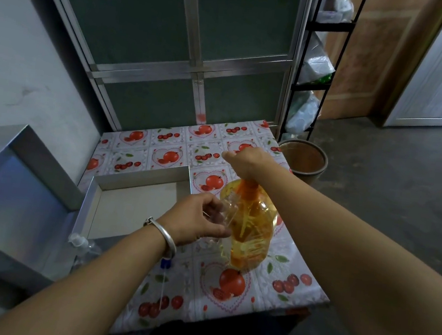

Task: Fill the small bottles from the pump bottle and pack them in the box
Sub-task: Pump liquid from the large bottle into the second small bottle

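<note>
**Small bottle held up to the pump**

On the left, the box [106, 185] sits open on the fruit-print tablecloth [278, 283], nothing visible inside it. The left hand [197, 217] curls round 1 clear small bottle [226, 212], tilted, mouth towards the orange pump. Touching it, the pump bottle [253, 232] stands upright, holding yellow liquid. The right hand [248, 162] sits closed over the pump head, wrist bent down.
</note>
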